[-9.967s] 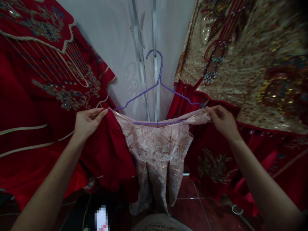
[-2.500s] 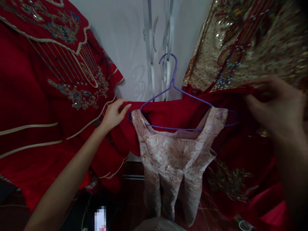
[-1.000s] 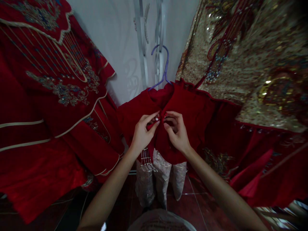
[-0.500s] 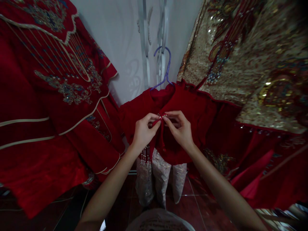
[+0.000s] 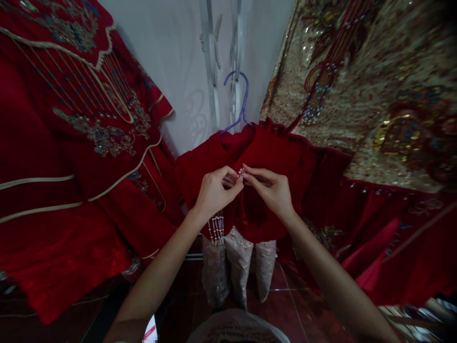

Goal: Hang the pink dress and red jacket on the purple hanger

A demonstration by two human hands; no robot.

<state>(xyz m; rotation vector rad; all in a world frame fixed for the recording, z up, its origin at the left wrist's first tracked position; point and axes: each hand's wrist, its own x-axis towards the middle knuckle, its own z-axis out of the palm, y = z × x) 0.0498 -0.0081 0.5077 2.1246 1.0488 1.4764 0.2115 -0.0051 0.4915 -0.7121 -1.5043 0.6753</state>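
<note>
A short red jacket [image 5: 271,147] hangs from a purple hanger [image 5: 245,102] in front of me. At its front opening sits a small beaded fastener [image 5: 242,172]. My left hand [image 5: 216,190] is closed, thumb and fingers pinched at the fastener's left side. From the other side, my right hand [image 5: 273,190] pinches the same beaded piece between thumb and forefinger. Below my left hand dangles a white beaded tassel [image 5: 216,228] on the jacket. Fingertips partly cover the fastener, so whether it is joined cannot be made out.
To the left hangs a red embroidered garment [image 5: 107,181]. A gold sequined garment [image 5: 342,109] with red cloth beneath is at right. Pale patterned legs [image 5: 240,257] stand beneath the jacket, over red floor tiles [image 5: 296,305]. A white metal rack [image 5: 214,57] rises behind the hanger.
The beaded fastener now shows more between my fingertips. My right hand has shifted slightly right and its wrist has turned a little. The view has moved slightly.
</note>
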